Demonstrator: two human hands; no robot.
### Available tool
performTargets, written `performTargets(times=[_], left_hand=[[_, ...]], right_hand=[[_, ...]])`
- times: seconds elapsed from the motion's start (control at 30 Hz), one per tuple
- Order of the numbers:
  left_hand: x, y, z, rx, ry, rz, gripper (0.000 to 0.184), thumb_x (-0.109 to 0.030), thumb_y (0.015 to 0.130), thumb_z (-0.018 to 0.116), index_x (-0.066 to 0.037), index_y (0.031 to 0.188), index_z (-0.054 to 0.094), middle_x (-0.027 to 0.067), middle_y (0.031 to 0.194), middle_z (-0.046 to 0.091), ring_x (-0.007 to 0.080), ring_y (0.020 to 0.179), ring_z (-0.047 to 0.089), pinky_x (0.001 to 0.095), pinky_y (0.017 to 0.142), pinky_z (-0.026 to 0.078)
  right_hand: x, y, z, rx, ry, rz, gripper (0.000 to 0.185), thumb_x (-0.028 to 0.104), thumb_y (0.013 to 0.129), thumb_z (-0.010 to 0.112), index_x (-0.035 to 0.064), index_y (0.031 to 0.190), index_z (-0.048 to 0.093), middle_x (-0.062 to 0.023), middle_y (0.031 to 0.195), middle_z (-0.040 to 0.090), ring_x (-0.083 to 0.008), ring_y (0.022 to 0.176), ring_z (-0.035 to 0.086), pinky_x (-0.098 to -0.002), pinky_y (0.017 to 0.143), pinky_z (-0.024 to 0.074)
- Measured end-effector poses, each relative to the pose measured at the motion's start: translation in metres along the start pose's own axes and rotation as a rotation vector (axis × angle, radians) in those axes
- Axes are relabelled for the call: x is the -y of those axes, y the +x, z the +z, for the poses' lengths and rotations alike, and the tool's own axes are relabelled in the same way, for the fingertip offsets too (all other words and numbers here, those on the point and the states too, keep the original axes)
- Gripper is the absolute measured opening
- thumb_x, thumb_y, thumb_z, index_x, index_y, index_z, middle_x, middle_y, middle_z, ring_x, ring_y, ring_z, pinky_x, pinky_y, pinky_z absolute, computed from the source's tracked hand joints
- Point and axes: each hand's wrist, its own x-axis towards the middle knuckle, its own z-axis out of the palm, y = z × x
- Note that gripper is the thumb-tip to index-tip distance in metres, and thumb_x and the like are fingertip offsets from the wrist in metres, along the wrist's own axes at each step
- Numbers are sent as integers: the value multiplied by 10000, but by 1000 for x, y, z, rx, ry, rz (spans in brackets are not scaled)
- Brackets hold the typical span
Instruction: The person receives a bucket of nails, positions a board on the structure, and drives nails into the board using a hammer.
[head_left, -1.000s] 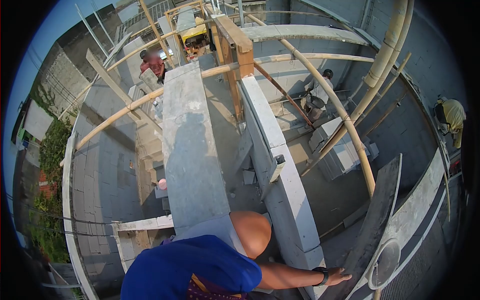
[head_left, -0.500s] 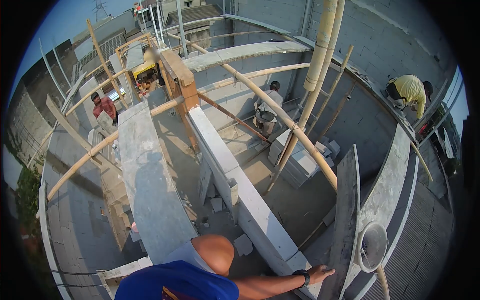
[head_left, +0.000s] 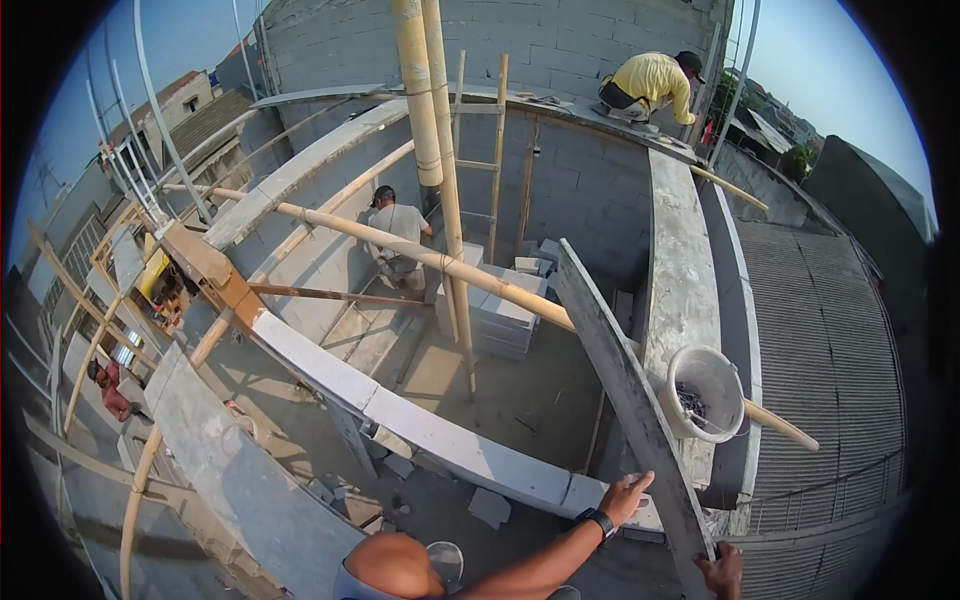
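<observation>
A long grey, mortar-stained plank (head_left: 630, 385) slants across the right of the view, its near end close to me. My right hand (head_left: 720, 572) is closed around the edge of that near end. My left hand (head_left: 622, 500), with a dark watch on the wrist, is over the end of the white block wall (head_left: 470, 445), beside the plank's left edge. Its fingers are loosely apart; whether they touch the plank I cannot tell. Just right of the plank, a whitish bucket (head_left: 705, 395) holds small dark pieces, perhaps nails.
A bamboo pole (head_left: 480, 277) crosses ahead, meeting upright poles (head_left: 425, 120). A wide grey board (head_left: 235, 470) lies to my left. One person (head_left: 650, 90) crouches on the far wall; another (head_left: 398, 235) works below near stacked blocks (head_left: 500, 315). A corrugated roof (head_left: 830, 370) lies right.
My view has swung to the right. My right hand has come into view on the plank's near end. My left hand, earlier stretched toward the plank, now has its fingers raised beside it.
</observation>
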Motion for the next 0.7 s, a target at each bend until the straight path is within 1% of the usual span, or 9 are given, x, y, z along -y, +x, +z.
performTargets(times=[0.03, 0.1, 0.13, 0.17, 0.2, 0.43, 0.57, 0.63, 0.7], left_hand=[[-4, -1, 1, 48, -48, -7, 764, -659, 930, 622, -84, 1431, 570, 87, 1381, 637, 246, 1099, 702, 358, 778, 544], [-14, -7, 13, 61, -151, -53, 796, -624, 942, 628, -83, 1504, 465, 130, 1481, 550, 341, 1217, 646, 444, 956, 509], [-16, -10, 21, 59, -168, -40, 796, -608, 942, 642, -61, 1494, 467, 139, 1482, 545, 339, 1182, 663, 394, 890, 533], [-11, -13, 34, 86, -228, -27, 788, -589, 947, 650, -35, 1478, 470, 133, 1466, 557, 331, 1146, 678, 331, 807, 541], [-17, -20, 37, 121, -195, -40, 820, -582, 966, 624, -35, 1532, 396, 254, 1541, 420, 370, 1240, 635, 418, 931, 536], [-16, -37, 59, 5, -279, -85, 763, -532, 979, 617, -52, 1528, 392, 150, 1462, 523, 324, 1135, 667, 387, 864, 547], [-23, -36, 74, -47, -293, -56, 759, -563, 969, 610, -84, 1523, 410, 102, 1401, 540, 276, 1089, 617, 381, 862, 510], [-31, -44, 85, -96, -301, -61, 762, -562, 957, 623, -71, 1504, 424, 117, 1443, 495, 304, 1217, 529, 430, 916, 486], [-34, -46, 93, -117, -319, -81, 776, -535, 934, 663, -49, 1484, 410, 148, 1452, 476, 294, 1245, 496, 438, 938, 486]], right_hand=[[14, 4, -15, 186, 35, 170, 597, 463, 644, 879, -30, 867, 628, -230, 788, 674, -461, 785, 659, -497, 755, 521], [23, 2, -14, 76, -24, 112, 567, 485, 675, 849, -21, 842, 654, -238, 805, 684, -438, 817, 677, -506, 749, 526], [22, 6, -20, 185, -9, 118, 571, 499, 697, 833, -22, 864, 666, -243, 846, 694, -443, 843, 679, -503, 763, 530], [63, 4, -46, 193, -98, 224, 551, 499, 728, 810, -11, 894, 685, -227, 884, 705, -446, 869, 681, -510, 787, 532], [58, 3, -42, 182, -94, 199, 538, 504, 742, 798, 0, 901, 695, -216, 922, 713, -438, 897, 683, -506, 810, 531], [72, 4, -43, 285, -145, 286, 576, 579, 790, 753, 29, 950, 696, -205, 976, 714, -416, 969, 682, -488, 867, 530], [67, 1, -37, 316, -205, 273, 606, 624, 795, 738, 35, 925, 682, -205, 997, 711, -411, 960, 687, -482, 857, 536], [70, 1, -37, 321, -192, 306, 615, 634, 794, 737, 32, 900, 669, -205, 959, 705, -411, 924, 687, -479, 825, 540], [67, -1, -35, 314, -177, 284, 618, 643, 792, 736, 33, 866, 669, -198, 906, 697, -413, 894, 686, -473, 786, 539]])
